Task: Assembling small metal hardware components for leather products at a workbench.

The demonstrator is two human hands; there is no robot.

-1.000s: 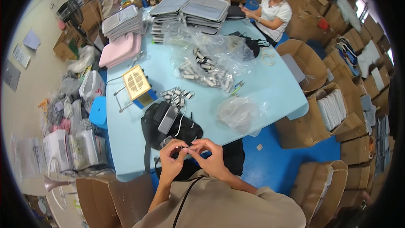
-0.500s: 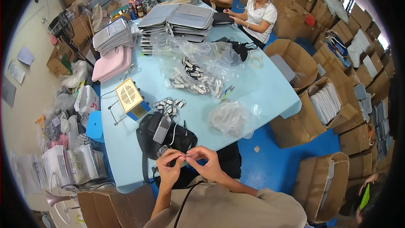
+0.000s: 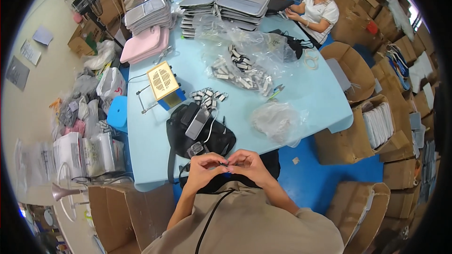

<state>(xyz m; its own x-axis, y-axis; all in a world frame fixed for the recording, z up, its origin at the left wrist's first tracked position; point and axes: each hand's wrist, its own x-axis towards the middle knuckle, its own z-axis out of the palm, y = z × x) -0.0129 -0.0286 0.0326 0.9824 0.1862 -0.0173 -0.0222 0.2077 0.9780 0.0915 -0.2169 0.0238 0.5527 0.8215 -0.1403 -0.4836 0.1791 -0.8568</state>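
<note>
My left hand (image 3: pixel 203 169) and my right hand (image 3: pixel 252 167) meet in front of my chest, at the table's near edge. Fingers and thumbs of both are pinched together at the tips. Something small and dark may be between them, too small to make out. Just beyond lies a black bag (image 3: pixel 221 136) on the light-blue table (image 3: pixel 146 155). On the bag rest a grey power bank (image 3: pixel 197 123) with a white cable and a small dark device (image 3: pixel 195 149). Behind the bag is a little heap of grey-and-white pieces (image 3: pixel 207 98).
A box-shaped device with handle (image 3: pixel 163 82) stands left, near pink cases (image 3: pixel 145 47). Grey cases (image 3: pixel 242 4) are stacked at the back. Clear bags (image 3: pixel 278 120) and pliers (image 3: pixel 277 90) lie right. Cartons (image 3: pixel 348 122) line the right side. A co-worker (image 3: pixel 320 11) sits across.
The view has shifted, so the table sits higher and further right in it. My hands stay together, their fingers now bent more evenly toward each other.
</note>
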